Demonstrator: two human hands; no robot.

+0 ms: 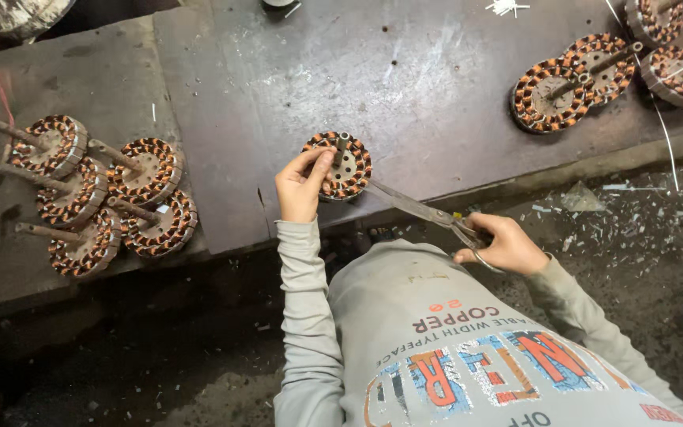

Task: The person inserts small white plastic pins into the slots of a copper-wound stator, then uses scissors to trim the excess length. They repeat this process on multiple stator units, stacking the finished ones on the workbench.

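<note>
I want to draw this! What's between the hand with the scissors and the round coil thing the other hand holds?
In the head view, only the scissors span that stretch: long blades run from the right hand up to the wound coil, which the left hand steadies.

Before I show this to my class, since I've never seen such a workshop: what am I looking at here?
This is one picture from a camera worn on a person's head, looking down at their own hands. The left hand steadies a round copper-wound coil on a dark metal bench. The right hand holds scissors, their blades reaching to the coil. A pile of similar coils with shafts lies at the left, and another pile at the upper right. Small white scraps litter the floor.
</note>
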